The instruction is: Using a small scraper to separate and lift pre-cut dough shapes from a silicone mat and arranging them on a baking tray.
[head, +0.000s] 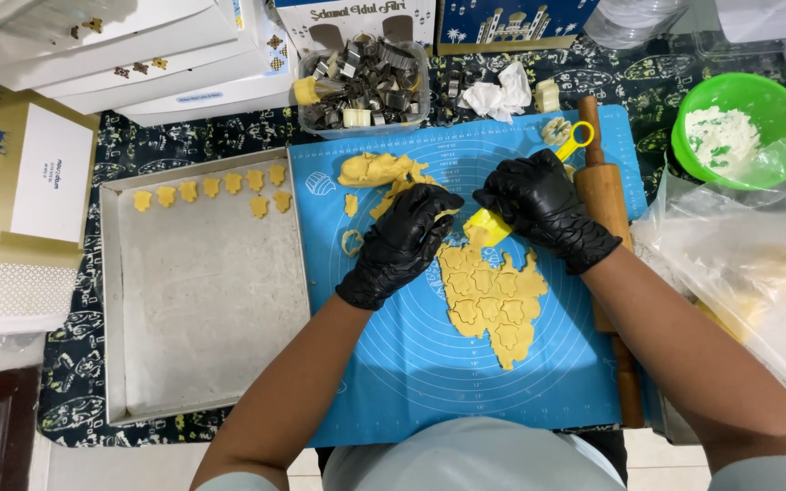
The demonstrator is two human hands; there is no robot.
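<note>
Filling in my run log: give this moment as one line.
left hand: lifting dough piece | right hand: holding yellow cutter | rolled dough: on blue mat | tray: nine cutouts

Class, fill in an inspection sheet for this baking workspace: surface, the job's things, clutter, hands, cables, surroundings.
Surface: blue silicone mat over a dark patterned tablecloth.
Job's things: rolled yellow dough sheet stamped with cut shapes; yellow scraper; metal baking tray with cut cookies along its top edge.
Clutter: dough scraps, wooden rolling pin, tub of metal cutters, crumpled tissue, green bowl of flour, clear plastic bags.
Hands: both in black gloves; left hand pinches a dough piece, right hand has its grip on the scraper.
Cables: nothing seen.
Surroundings: white boxes and printed cartons stacked at the far and left edges.
</note>
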